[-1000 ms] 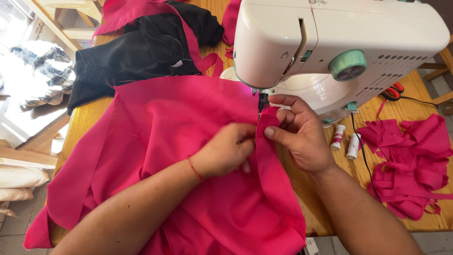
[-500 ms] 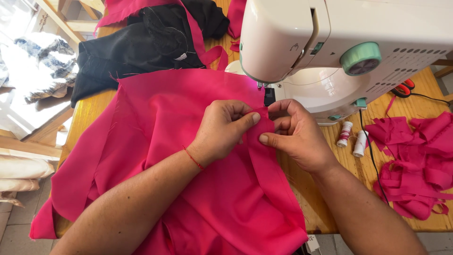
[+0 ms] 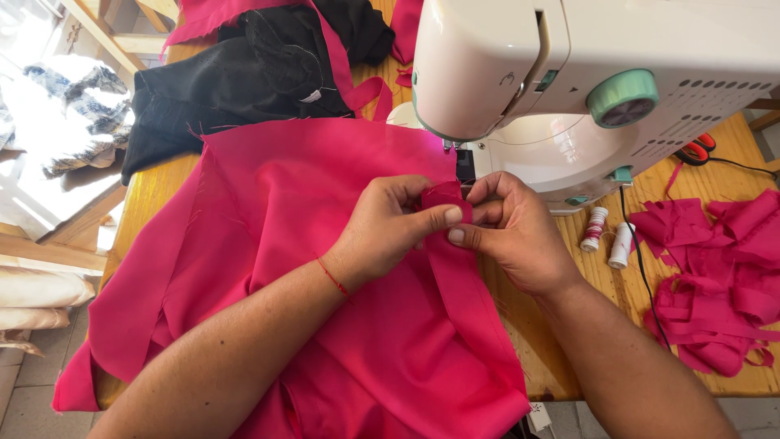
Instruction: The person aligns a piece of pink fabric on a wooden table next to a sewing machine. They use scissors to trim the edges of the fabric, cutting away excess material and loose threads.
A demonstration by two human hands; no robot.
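The big pink fabric lay spread over the wooden table, in front of the white sewing machine, and its near edge hung down over the table's front side. On this fabric, just before the machine's needle area, both hands met. The left hand had its grip closed on a folded pink strip, thumb pressed on top of the fold. The right hand had also its grip closed on the same strip, fingertips touching those of the left hand. The strip ran from the hands down toward the near edge of the fabric.

To the right of the machine's base, two small thread spools stood near a black cable. Further right lay a heap of pink scraps. Behind the fabric, left of the machine, a black garment lay crumpled on the table. Red-handled scissors lay on the right side of the machine.
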